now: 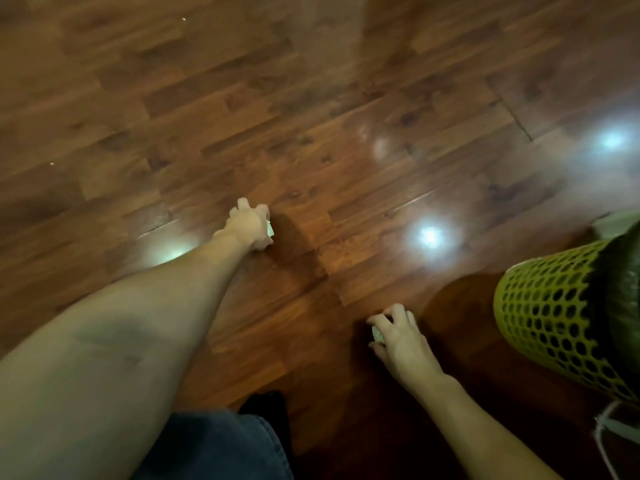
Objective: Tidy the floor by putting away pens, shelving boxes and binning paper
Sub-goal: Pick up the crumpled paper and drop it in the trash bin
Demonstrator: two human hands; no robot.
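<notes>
My left hand (251,225) reaches far out over the wooden floor (311,98), its fingers closed around a small crumpled white paper (270,229), of which only an edge shows. Nearer to me, my right hand (401,336) is curled over a second crumpled white paper ball (377,335) down at the floor. A yellow-green mesh waste bin (550,313) with a dark liner stands to the right of my right hand. The picture is blurred by motion.
My jeans-clad knee (221,445) fills the bottom centre. A white-edged object (616,434) lies at the lower right corner and a pale object (616,221) sits behind the bin. Ceiling lights glare on the floorboards.
</notes>
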